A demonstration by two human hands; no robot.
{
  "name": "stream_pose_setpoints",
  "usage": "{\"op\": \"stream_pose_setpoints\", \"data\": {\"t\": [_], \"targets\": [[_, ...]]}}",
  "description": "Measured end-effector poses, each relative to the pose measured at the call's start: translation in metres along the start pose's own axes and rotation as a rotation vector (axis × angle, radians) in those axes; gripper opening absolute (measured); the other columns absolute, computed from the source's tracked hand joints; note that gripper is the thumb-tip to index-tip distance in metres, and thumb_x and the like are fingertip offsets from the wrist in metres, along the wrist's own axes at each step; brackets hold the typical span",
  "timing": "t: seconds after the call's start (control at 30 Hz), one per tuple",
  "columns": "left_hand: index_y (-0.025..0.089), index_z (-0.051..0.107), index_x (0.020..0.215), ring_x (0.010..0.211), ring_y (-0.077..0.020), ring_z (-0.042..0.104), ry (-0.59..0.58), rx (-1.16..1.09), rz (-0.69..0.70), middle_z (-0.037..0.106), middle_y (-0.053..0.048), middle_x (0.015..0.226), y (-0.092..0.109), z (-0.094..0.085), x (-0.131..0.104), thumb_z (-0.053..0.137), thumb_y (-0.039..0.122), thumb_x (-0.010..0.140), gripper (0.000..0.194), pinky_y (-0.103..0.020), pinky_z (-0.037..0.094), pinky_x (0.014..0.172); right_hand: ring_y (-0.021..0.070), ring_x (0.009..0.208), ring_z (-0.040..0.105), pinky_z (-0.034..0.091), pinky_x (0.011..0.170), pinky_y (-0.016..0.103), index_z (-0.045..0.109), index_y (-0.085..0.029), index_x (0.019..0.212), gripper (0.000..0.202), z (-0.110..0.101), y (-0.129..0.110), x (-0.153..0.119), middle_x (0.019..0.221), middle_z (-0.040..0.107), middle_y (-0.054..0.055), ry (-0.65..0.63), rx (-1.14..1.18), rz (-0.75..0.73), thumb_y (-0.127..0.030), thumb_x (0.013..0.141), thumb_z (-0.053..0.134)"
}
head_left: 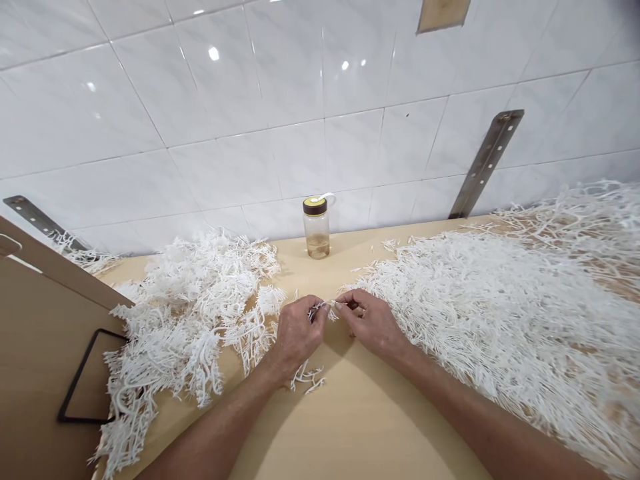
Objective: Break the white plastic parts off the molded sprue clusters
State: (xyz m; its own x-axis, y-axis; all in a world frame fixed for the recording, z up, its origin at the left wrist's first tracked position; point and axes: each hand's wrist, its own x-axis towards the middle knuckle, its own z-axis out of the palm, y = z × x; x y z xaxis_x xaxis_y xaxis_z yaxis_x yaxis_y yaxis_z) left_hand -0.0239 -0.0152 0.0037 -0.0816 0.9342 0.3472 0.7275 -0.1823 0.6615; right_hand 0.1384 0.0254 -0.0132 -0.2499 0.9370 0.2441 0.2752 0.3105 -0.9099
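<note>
Near the middle of the table [310,440], my left hand [301,327] is closed in a pinch on a small white branched piece [332,313]. Facing it, my right hand [371,321] pinches the same spot from the other side, thumb and forefinger together on a white strand. The two hands nearly touch at the fingertips. A big heap of white branched pieces [190,320] lies to the left of my left hand. A wider spread of thin white pieces [490,300] lies to the right of my right hand. A few loose white pieces [308,379] lie below my left wrist.
A clear bottle [318,233] with a dark and yellow lid stands by the tiled wall [280,160]. Metal brackets [487,163] are on the wall at right and left. At the far left is a cardboard box [45,360] with a black wire frame [75,387].
</note>
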Motion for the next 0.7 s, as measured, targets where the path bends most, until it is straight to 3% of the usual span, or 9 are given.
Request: {"op": "stream_pose_setpoints", "data": {"t": [0.13, 0.43, 0.7], "targets": [[0.018, 0.068, 0.075, 0.060, -0.0133, 0.054, -0.019, -0.001, -0.014, 0.065, -0.001, 0.065, 0.003, -0.001, 0.001, 0.057, 0.030, 0.086, 0.019, -0.024, 0.038, 0.060, 0.0179, 0.071, 0.063, 0.052, 0.061, 0.028, 0.065, -0.020, 0.079, 0.014, -0.002, -0.002, 0.000, 0.079, 0.068, 0.005, -0.006, -0.123, -0.125, -0.030, 0.083, 0.056], [0.019, 0.070, 0.077, 0.063, -0.0147, 0.056, -0.079, 0.026, -0.021, 0.068, -0.002, 0.068, 0.002, 0.000, 0.002, 0.056, 0.029, 0.085, 0.019, -0.025, 0.038, 0.062, 0.0163, 0.060, 0.061, 0.049, 0.055, 0.027, 0.065, -0.021, 0.076, 0.016, -0.010, 0.000, 0.005, 0.069, 0.065, 0.001, -0.100, -0.077, -0.043, -0.030, 0.083, 0.054], [0.019, 0.061, 0.066, 0.055, -0.0135, 0.047, -0.195, -0.038, -0.097, 0.058, 0.001, 0.059, 0.005, 0.001, 0.000, 0.056, 0.031, 0.083, 0.022, -0.025, 0.032, 0.054, 0.0153, 0.068, 0.057, 0.045, 0.064, 0.028, 0.057, -0.020, 0.076, 0.013, -0.001, 0.008, 0.001, 0.081, 0.064, 0.004, -0.048, -0.302, -0.320, -0.011, 0.080, 0.050]]}}
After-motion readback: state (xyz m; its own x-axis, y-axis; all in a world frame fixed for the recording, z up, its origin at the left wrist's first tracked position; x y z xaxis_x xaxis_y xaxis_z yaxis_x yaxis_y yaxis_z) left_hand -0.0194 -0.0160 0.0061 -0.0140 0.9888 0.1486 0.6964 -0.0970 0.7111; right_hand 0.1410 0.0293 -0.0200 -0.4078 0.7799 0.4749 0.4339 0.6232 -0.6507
